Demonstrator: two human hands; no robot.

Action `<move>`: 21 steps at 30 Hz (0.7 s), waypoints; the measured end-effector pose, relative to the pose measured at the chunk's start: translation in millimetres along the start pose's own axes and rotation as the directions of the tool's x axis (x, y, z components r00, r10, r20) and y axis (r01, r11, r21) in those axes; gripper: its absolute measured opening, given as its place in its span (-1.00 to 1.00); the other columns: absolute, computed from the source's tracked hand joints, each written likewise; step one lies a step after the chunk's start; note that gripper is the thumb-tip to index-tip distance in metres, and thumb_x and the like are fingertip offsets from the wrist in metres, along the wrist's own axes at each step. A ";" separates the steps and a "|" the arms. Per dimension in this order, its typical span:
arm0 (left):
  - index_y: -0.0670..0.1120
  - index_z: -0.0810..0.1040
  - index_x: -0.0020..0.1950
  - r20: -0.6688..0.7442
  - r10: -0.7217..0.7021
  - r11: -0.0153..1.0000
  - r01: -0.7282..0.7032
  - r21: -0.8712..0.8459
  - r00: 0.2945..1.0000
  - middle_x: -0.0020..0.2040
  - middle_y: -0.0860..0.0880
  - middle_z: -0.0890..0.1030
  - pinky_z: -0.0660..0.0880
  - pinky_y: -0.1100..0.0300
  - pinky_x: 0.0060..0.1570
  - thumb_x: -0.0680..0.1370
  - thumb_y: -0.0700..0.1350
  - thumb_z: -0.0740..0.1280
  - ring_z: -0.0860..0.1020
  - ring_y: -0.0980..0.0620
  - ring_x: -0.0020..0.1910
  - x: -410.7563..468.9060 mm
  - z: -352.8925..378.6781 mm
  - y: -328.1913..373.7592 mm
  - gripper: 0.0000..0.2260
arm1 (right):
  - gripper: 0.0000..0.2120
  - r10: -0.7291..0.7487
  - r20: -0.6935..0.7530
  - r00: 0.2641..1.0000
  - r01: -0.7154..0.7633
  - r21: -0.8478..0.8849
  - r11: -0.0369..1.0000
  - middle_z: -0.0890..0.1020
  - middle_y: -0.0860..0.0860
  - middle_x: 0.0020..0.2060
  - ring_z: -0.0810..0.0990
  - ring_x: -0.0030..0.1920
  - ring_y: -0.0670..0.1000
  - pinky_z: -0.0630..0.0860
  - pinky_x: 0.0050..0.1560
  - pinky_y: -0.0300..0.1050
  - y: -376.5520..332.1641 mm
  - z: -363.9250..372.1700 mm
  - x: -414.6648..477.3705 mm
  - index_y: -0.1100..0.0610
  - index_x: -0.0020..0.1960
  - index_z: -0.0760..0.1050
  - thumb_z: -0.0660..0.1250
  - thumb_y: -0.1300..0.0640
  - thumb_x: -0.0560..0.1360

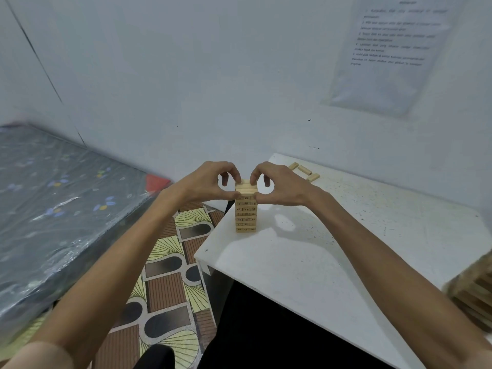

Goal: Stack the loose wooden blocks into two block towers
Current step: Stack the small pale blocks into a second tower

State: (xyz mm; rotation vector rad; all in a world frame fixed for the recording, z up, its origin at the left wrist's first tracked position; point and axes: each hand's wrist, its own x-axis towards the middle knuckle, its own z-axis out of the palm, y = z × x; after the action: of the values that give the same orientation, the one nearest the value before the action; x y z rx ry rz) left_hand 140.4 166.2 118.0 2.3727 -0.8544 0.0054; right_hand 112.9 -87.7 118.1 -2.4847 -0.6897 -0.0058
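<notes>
Quietly, both arms reached forward from the near side and met at the top of the block tower, wrists level and elbows spread apart. The left hand pinched the tower's upper layers from the left, thumb low on the near face and fingers curled over the top; the right hand mirrored it from the right, so the two sets of knuckles almost touched above the stack. The tower stood upright on the white table, near its left edge, where the tabletop dropped off to a patterned floor mat. To the right of the tower and toward the person lay a broad stretch of bare tabletop. Three loose blocks lay near the far edge by the wall, well apart from the tower. A second stack of blocks, blurred, sat at the table's right side. A plastic-wrapped mattress filled the left of the room.
</notes>
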 end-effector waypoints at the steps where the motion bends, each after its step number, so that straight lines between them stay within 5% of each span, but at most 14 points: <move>1: 0.00 0.62 0.12 -0.001 -0.002 1.000 0.002 -0.002 1.000 -0.04 0.25 0.58 0.40 0.27 -0.20 0.44 -0.02 0.60 0.51 0.26 -0.18 -0.1 0.2 -0.9 -0.69 | -0.65 0.016 0.000 1.000 -0.016 0.019 1.000 0.50 -0.24 -0.02 0.49 -0.04 -0.12 0.41 -0.13 -0.19 -0.6 -0.4 -0.6 -0.07 0.17 0.47 0.51 -0.05 0.46; 10: 0.01 0.42 0.41 -0.010 -0.048 0.999 0.048 0.017 0.999 0.22 0.18 0.59 0.44 0.34 -0.08 0.36 0.43 0.39 0.55 0.20 0.10 -7.9 0.3 2.9 -0.24 | -0.38 0.064 0.022 0.998 -0.065 0.025 0.998 0.52 -0.15 0.21 0.52 0.10 -0.09 0.53 0.07 -0.08 -3.9 2.3 -4.1 -0.19 0.41 0.24 0.44 -0.21 0.45; 15: 0.03 0.48 0.39 -0.054 -0.040 0.998 0.042 0.047 0.998 0.25 0.18 0.58 0.48 0.18 0.12 0.46 0.45 0.27 0.53 0.22 0.19 -6.2 -4.6 12.3 -0.34 | -0.53 0.085 -0.048 0.995 -0.084 0.014 0.996 0.54 -0.15 0.24 0.52 0.17 -0.08 0.52 0.13 -0.06 -5.8 -5.2 -11.6 -0.11 0.41 0.40 0.32 -0.17 0.53; 21: -0.03 0.54 0.37 -0.073 0.061 0.990 -0.051 0.133 0.995 0.26 0.11 0.61 0.45 0.16 0.25 0.55 0.22 0.36 0.54 0.15 0.20 10.0 -6.5 42.7 -0.52 | -0.64 0.090 -0.121 0.989 -0.105 -0.126 0.986 0.57 -0.19 0.29 0.50 0.23 -0.15 0.45 0.20 -0.14 -4.7 -17.8 -29.2 -0.02 0.41 0.50 0.28 -0.02 0.63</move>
State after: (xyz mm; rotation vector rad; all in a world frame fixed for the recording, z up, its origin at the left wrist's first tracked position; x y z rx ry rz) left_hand 124.8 138.1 148.6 2.4518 -0.9084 0.1799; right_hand 87.8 -107.3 131.3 -2.6184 -0.5338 -0.1621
